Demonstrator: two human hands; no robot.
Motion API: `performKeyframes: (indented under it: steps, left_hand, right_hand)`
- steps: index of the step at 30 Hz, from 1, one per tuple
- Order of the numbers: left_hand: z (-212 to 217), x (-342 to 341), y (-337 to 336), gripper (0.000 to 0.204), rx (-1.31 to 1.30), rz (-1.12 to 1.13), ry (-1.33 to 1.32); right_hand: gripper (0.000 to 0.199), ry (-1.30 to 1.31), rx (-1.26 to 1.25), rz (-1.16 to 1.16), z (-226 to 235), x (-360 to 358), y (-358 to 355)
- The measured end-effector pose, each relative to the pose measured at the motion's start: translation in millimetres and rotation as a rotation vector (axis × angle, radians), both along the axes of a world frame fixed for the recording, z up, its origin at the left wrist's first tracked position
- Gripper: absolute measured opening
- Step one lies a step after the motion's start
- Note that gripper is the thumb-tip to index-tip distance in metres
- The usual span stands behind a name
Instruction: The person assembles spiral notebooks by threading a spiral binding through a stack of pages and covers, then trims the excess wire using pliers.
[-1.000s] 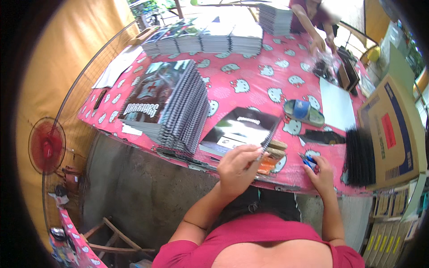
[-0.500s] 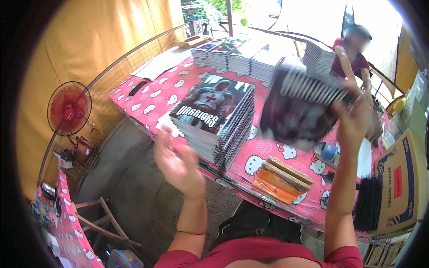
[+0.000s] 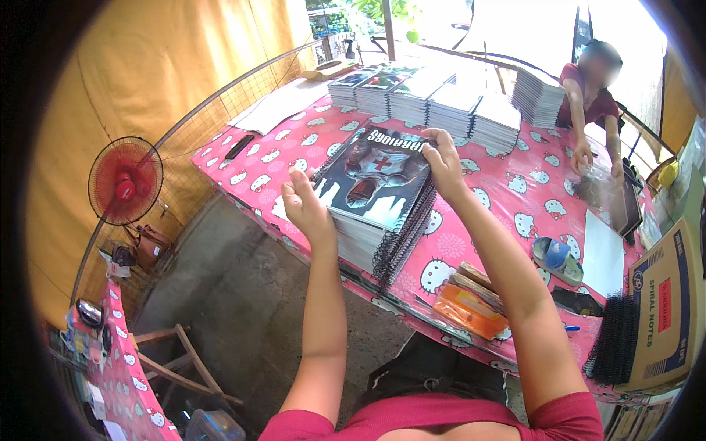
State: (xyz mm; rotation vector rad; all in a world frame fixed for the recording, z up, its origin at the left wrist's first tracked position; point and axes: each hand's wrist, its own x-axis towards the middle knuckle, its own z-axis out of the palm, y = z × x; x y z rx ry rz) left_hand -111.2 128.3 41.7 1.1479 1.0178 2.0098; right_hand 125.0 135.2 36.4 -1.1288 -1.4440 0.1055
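Note:
A thick stack of spiral notebooks [image 3: 376, 184] stands near the front edge of the table, its top cover dark with an armoured figure and a red cross. That cover lies upside down from where I stand. My right hand [image 3: 446, 163] grips the far right corner of the top notebooks, fingers bent over the edge. At the stack's near left side is my left hand [image 3: 307, 213], fingers raised and apart, holding nothing. Black spiral bindings [image 3: 404, 246] face right and toward me. How many notebooks my right hand holds cannot be made out.
More notebook stacks [image 3: 408, 99] line the table's far side. Right of me lie an orange packet [image 3: 471, 310], a blue-grey object [image 3: 557, 259], loose black coils [image 3: 612, 338] and a cardboard box [image 3: 657, 309]. Across the table a person [image 3: 590, 95] handles clear plastic. A red fan [image 3: 125, 180] stands left.
My right hand has brought the notebooks from the right onto the stack, covering the earlier top cover. My left hand has moved up to the stack's side. The other person's hands have lowered.

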Motion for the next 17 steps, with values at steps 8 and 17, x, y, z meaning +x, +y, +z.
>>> performKeyframes:
  steps: [8, 17]
  left_hand:
    - [60.1, -41.4, -60.6, 0.031, 0.348, -0.272, -0.279]
    - [134.6, 28.8, -190.1, 0.035, 1.222, -1.670, -0.187]
  right_hand:
    - [0.087, -0.621, -0.765, 0.246, 12.9, 68.3, -190.2]
    - [0.032, -0.412, -0.534, -0.245, -7.5, 113.9, -237.8]
